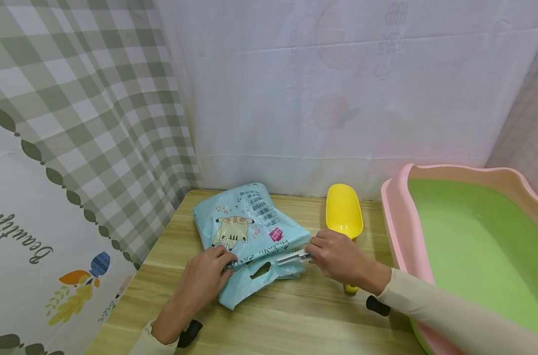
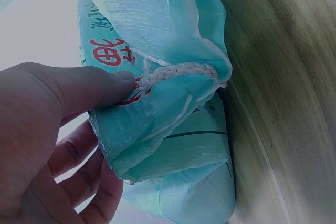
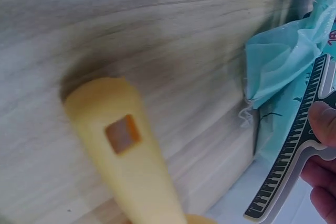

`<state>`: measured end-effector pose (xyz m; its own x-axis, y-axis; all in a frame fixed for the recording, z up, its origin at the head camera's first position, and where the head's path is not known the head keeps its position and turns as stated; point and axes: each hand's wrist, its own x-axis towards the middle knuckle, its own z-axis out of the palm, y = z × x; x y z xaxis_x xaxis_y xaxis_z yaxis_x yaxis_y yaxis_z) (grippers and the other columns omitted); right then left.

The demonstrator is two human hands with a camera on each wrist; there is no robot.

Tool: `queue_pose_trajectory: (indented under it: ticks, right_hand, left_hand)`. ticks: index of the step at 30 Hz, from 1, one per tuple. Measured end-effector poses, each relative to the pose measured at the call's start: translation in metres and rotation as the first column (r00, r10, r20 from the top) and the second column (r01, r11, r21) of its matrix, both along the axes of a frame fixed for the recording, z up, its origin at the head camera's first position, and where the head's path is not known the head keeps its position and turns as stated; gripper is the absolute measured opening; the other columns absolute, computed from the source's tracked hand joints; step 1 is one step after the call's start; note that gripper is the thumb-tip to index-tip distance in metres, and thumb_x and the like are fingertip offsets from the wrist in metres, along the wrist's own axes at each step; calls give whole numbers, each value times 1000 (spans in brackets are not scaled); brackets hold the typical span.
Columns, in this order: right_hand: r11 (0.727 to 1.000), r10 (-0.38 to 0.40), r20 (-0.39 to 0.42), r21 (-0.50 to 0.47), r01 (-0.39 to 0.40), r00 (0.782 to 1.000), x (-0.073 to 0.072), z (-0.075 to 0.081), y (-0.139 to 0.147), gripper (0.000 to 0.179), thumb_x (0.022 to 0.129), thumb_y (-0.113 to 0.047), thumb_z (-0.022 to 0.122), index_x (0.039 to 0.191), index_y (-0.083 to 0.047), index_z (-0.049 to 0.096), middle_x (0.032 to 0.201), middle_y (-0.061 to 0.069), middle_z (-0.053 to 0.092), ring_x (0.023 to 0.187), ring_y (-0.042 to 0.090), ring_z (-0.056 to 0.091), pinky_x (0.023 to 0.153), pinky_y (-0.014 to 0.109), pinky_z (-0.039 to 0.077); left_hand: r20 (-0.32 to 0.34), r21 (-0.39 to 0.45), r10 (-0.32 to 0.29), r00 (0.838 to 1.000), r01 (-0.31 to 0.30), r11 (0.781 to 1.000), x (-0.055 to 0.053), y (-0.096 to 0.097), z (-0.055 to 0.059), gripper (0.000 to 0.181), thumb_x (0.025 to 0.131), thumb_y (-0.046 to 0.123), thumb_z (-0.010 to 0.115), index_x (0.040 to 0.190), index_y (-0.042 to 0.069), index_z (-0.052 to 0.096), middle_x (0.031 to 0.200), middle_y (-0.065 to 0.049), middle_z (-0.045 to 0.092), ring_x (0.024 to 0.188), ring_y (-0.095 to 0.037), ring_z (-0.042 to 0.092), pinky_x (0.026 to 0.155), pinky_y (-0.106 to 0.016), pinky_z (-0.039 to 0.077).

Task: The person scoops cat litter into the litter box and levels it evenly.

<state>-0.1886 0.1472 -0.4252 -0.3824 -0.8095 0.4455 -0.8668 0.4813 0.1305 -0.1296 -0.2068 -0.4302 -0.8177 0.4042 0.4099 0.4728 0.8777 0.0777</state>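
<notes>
A light-blue cat litter bag with a cartoon cat lies on the table, its handle end with a cut-out slot toward me. My left hand pinches the folded edge at the bag's left; in the left wrist view the thumb presses beside a white braided thread. At the right of the fold, my right hand holds a clip between thumb and fingers. Piano keys are printed along the clip in the right wrist view. Whether its jaws grip the bag, I cannot tell.
A yellow scoop lies right of the bag, its handle partly under my right hand. Farther right stands a pink litter box with a green inside. Curtains hang behind and left of the wooden table.
</notes>
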Motion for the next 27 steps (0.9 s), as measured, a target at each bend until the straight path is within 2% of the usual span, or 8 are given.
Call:
queue_pose_trajectory:
  ticks: [10, 18, 27]
  right_hand:
    - [1000, -3, -12, -5, 3, 1000, 1, -7, 12, 27, 82, -18, 99, 99, -8, 81, 88, 0, 74, 81, 18, 63, 79, 32, 59]
    - [999, -36, 88, 3, 36, 995, 1, -7, 20, 26, 81, -11, 99, 101, -8, 84, 95, 0, 79, 86, 19, 72, 81, 34, 61]
    - [996, -86, 173, 53, 78, 981, -1, -5, 25, 19, 82, -3, 95, 96, -10, 84, 90, -2, 77, 83, 16, 69, 81, 33, 62]
  left_hand:
    - [-7, 8, -4, 1000, 4, 1000, -1, 0, -2, 28, 77, 4, 99, 97, 13, 81, 92, 0, 67, 81, -19, 67, 66, -37, 58]
    - [-11, 8, -7, 1000, 7, 1000, -1, 0, -2, 27, 77, 4, 99, 96, 13, 81, 91, 0, 67, 81, -18, 67, 67, -37, 58]
    - [-11, 8, -7, 1000, 7, 1000, -1, 0, -2, 26, 78, 4, 98, 96, 13, 81, 92, 0, 67, 81, -18, 67, 67, -36, 58]
